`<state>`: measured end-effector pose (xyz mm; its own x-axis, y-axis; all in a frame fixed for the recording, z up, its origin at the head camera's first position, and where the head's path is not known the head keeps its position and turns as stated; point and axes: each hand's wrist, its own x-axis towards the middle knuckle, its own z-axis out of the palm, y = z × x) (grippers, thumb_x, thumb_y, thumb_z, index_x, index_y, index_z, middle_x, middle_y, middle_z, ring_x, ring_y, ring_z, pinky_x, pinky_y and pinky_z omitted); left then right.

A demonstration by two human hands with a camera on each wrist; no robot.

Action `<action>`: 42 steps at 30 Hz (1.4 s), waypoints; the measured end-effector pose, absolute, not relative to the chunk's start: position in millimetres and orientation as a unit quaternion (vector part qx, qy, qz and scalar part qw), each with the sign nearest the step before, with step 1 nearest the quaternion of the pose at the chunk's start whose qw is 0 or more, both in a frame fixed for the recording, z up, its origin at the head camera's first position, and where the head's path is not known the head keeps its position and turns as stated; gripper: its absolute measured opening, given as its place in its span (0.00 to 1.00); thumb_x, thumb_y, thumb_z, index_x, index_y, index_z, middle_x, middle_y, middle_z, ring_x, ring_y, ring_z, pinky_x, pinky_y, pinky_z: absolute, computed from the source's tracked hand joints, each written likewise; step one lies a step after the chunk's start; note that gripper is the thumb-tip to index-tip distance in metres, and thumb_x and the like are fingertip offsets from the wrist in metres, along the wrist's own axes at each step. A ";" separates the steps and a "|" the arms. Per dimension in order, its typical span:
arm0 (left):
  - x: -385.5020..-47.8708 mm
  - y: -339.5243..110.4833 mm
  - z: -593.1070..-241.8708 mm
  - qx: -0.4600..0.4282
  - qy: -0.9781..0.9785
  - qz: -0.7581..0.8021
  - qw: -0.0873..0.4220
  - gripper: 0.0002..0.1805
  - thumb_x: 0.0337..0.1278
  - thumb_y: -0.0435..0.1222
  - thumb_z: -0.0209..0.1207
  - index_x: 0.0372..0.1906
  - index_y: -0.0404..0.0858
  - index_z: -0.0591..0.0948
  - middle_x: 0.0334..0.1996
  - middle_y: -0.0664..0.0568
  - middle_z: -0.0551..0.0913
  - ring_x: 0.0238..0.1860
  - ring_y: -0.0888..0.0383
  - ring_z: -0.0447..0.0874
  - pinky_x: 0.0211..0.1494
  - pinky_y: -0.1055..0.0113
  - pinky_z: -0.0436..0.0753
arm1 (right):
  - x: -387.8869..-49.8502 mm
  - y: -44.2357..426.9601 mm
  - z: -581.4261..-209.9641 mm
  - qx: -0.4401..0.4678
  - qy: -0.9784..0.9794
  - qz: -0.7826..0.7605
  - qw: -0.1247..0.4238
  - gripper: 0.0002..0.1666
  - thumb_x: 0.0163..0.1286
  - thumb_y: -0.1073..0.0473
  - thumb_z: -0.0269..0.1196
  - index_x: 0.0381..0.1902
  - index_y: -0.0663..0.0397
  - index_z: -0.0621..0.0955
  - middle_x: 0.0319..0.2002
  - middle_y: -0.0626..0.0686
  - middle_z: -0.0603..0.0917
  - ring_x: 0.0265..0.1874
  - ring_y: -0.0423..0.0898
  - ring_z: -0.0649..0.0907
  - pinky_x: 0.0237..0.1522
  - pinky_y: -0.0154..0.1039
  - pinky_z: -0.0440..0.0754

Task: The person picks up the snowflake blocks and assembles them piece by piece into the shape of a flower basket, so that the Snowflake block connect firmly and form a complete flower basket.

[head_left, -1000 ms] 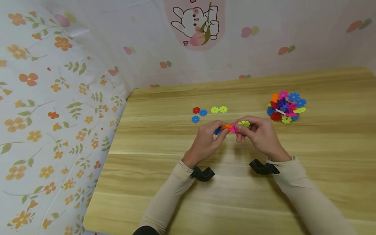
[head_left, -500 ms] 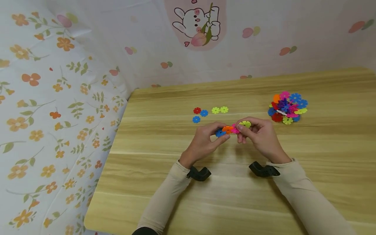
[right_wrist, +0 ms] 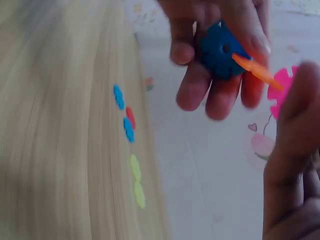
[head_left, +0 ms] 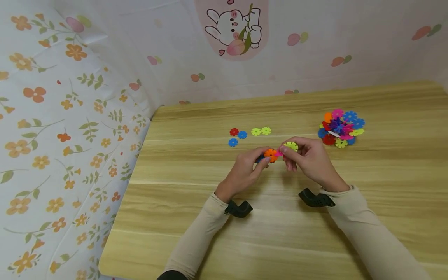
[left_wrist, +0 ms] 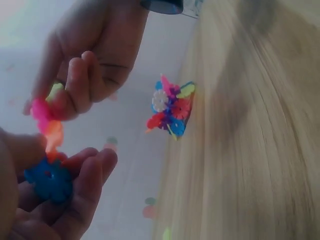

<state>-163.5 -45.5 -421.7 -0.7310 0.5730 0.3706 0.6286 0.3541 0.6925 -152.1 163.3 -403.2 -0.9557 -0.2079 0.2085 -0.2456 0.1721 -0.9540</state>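
Note:
Both hands hold a short chain of notched plastic snowflake discs above the table. The left hand (head_left: pixel 241 169) pinches its left end, where a blue disc (right_wrist: pixel 215 46) lies against the fingers in the right wrist view. An orange disc (head_left: pixel 271 154) slots into the blue one, at an angle to it. To its right follows a pink disc (right_wrist: pixel 279 91), partly covered by the right thumb. A yellow-green disc (head_left: pixel 291 146) sits at the right end, between thumb and fingers of the right hand (head_left: pixel 313 161). How the pink and yellow-green discs join is hidden by the fingers.
On the wooden table (head_left: pixel 175 206), a built cluster of many-coloured discs (head_left: pixel 339 128) stands at the right. Loose discs lie behind the hands: one red disc (head_left: pixel 233 132), two blue discs (head_left: pixel 233 142) and two yellow-green discs (head_left: pixel 261 131). A printed cloth (head_left: pixel 168 46) hangs behind.
The orange disc has turned from nearly edge-on to face the head camera. The blue disc has tilted and shows less in that view. The right hand stays almost in place.

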 end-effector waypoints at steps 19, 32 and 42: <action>-166.7 -60.9 -420.8 -0.309 -0.732 -0.604 -0.063 0.21 0.78 0.34 0.42 0.66 0.30 0.73 0.37 0.32 0.85 0.31 0.38 0.84 0.28 0.57 0.77 | -151.3 168.9 -402.8 0.148 -0.699 0.699 -0.016 0.11 0.75 0.62 0.57 0.44 0.67 0.81 0.25 0.54 0.86 0.21 0.47 0.83 0.28 0.35 0.84; -161.7 -52.4 -416.1 -0.330 -0.788 -0.511 -0.090 0.21 0.78 0.38 0.44 0.68 0.35 0.70 0.34 0.42 0.80 0.32 0.52 0.76 0.35 0.73 0.74 | -145.6 164.1 -406.3 0.203 -0.734 0.647 0.018 0.08 0.71 0.70 0.60 0.46 0.65 0.81 0.37 0.51 0.85 0.30 0.46 0.85 0.31 0.34 0.84; -160.3 -50.4 -415.0 -0.321 -0.794 -0.511 -0.080 0.21 0.71 0.38 0.56 0.65 0.37 0.72 0.43 0.47 0.83 0.36 0.62 0.78 0.39 0.74 0.78 | -143.6 163.0 -406.8 0.223 -0.782 0.574 0.098 0.26 0.63 0.79 0.62 0.58 0.61 0.77 0.40 0.55 0.85 0.29 0.43 0.83 0.29 0.31 0.83</action>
